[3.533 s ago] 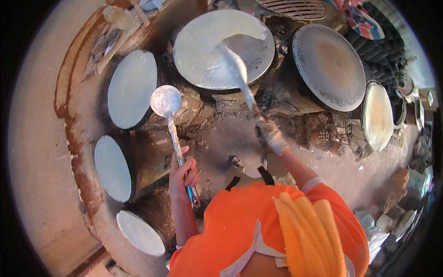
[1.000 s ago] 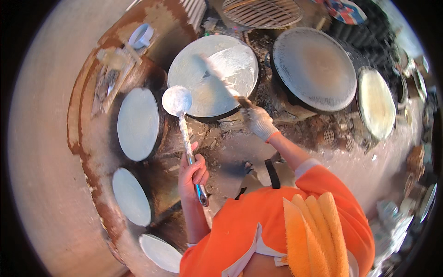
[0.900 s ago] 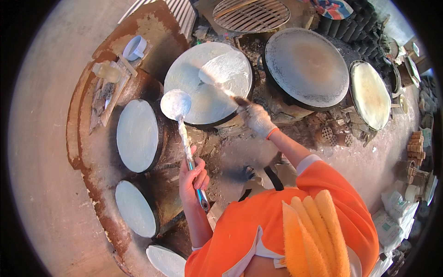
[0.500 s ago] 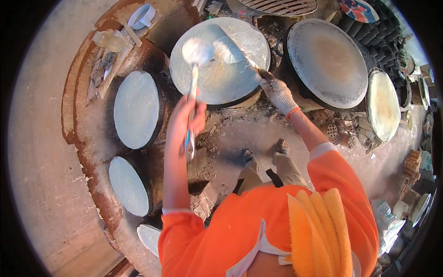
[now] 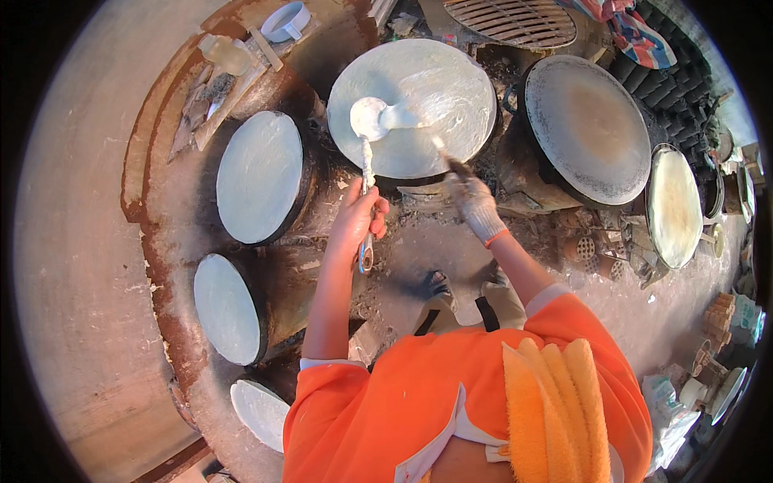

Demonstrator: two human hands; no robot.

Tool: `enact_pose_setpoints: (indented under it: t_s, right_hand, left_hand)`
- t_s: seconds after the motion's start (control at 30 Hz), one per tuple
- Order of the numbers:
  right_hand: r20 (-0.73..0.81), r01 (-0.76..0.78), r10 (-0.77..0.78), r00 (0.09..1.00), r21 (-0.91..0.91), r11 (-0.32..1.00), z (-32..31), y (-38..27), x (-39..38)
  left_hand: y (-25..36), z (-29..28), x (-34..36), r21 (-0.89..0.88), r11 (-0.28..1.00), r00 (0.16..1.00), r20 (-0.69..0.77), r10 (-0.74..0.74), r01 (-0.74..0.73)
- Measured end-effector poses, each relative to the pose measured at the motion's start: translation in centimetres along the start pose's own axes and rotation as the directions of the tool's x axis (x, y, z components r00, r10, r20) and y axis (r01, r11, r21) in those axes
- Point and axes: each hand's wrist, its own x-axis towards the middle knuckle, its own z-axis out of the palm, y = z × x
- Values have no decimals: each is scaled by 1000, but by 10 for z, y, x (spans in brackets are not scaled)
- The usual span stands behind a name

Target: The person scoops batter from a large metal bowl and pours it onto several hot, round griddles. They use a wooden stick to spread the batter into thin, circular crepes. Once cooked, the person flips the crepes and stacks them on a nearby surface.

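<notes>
In my bare left hand (image 5: 360,216) is the handle of a ladle (image 5: 369,118), fingers closed round it. Its round, white-coated bowl is over the left part of a large round griddle (image 5: 439,72), whose surface is covered in pale wet batter. My right hand (image 5: 477,201), in a whitish work glove, grips the dark handle of a scraper (image 5: 439,145) at the griddle's near right edge. Motion smears the scraper's white front end, so its blade shape is unclear. A thick white streak of batter (image 5: 400,117) lies just right of the ladle bowl.
To the left are round griddles with pale coatings (image 5: 259,177) (image 5: 228,310). A larger, brown-centred griddle (image 5: 588,129) stands to the right, near a tilted pale disc (image 5: 673,208). Dark briquettes (image 5: 672,88) are stacked behind. A white handled cup (image 5: 286,22) sits at the far left.
The ladle has moved down and right relative to my body, its bowl lower on the griddle. My right hand has drawn the scraper toward me. The head view has shifted slightly.
</notes>
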Motion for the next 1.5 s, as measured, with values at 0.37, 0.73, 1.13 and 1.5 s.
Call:
enact_pose_setpoints:
  t_s: [0.37,0.73,1.13,1.5]
  right_hand:
    - [166,-112,69,984,270,956,-50,-54,-17]
    - [13,228,-235,972,198,953,-37,10,-89]
    - [227,491,-533,815,217,844,-22,-47,-75]
    - [727,-55,-681,84,686,725,168,-103,-203]
  left_hand:
    - [-45,-24,23,-904,223,864,418,279,366]
    - [-63,-18,-35,-766,625,696,366,618,-152]
    - [-172,29,-203,-788,532,947,-211,241,-311]
    - [-324,157,-492,-448,216,366,-870,-331,-868]
